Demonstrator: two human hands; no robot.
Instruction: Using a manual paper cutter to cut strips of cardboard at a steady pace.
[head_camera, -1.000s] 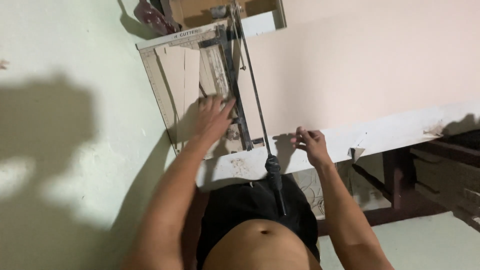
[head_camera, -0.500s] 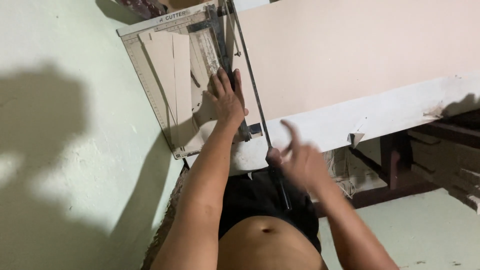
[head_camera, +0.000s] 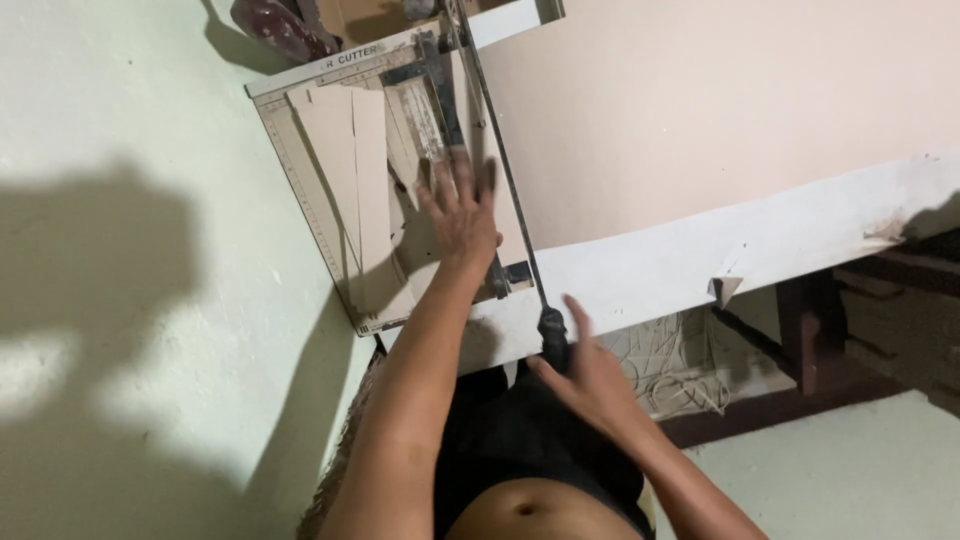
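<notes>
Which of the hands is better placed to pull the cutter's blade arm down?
Probably the right hand: it is already at the black handle of the blade arm. The left hand lies flat on the cardboard.

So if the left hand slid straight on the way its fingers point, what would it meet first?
The left hand lies flat on the beige board sheets, fingers pointing up the white paper cutter. Going straight on, it would probably first reach the dark metal clamp bar across the cutter's far end; depth is unclear.

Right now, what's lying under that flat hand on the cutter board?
Under the left hand, tan cardboard strips lie on the paper cutter's board. Whatever sits directly beneath the palm is covered.
</notes>
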